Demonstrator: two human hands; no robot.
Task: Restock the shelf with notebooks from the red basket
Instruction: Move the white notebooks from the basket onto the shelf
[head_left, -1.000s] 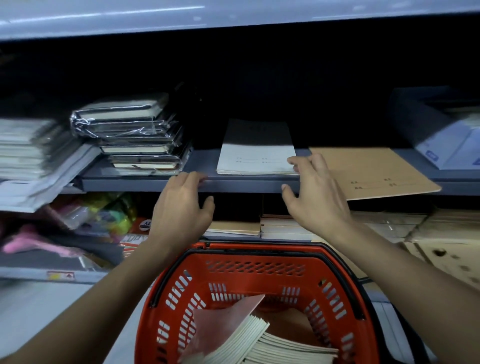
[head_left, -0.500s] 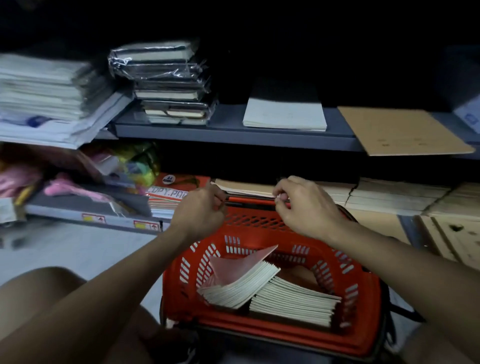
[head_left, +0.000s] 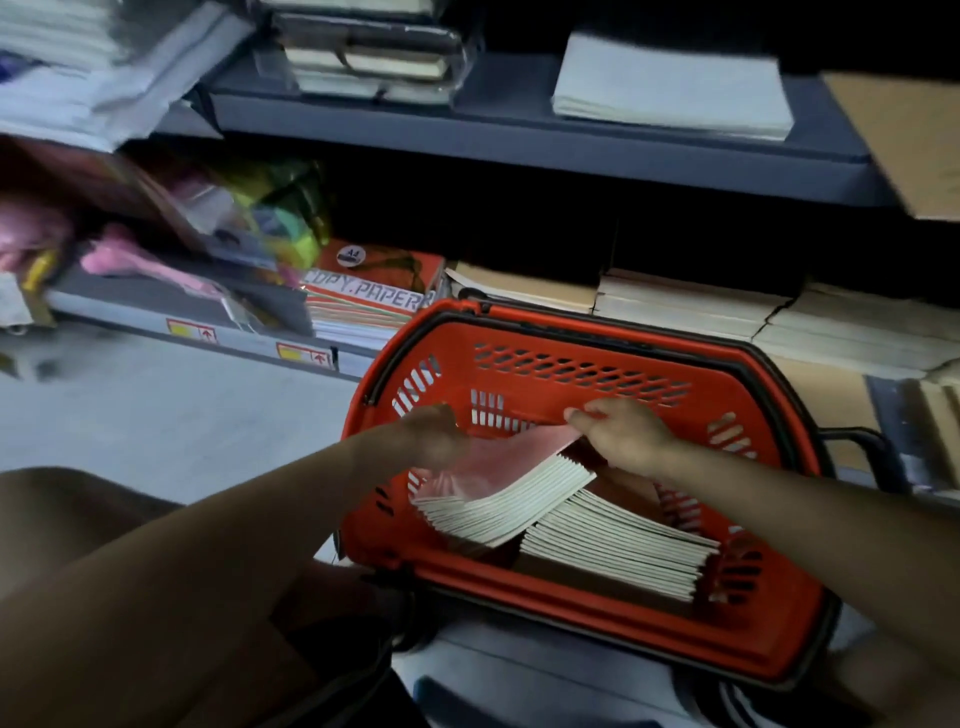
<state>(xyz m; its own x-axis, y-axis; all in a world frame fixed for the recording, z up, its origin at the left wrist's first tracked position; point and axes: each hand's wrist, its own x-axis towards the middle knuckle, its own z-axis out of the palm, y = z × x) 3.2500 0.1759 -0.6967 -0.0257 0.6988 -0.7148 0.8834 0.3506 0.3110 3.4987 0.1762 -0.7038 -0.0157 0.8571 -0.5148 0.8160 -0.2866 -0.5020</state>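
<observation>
The red basket sits on the floor in front of the shelf. Inside it lie two stacks of thin notebooks: a tilted one with a pink cover on the left and a flat one on the right. My right hand pinches the far corner of the pink top notebook. My left hand, blurred, rests on the near left side of that same pink cover. A white notebook stack and a brown notebook lie on the shelf above.
Wrapped books and white paper piles fill the shelf's left part. On the lower shelf lie copy paper reams, brown notebook stacks and coloured plastic packs. Grey floor lies left of the basket.
Both hands came down from the shelf edge, past the basket's far rim, into the basket and onto the pink notebook. The view tilted downward.
</observation>
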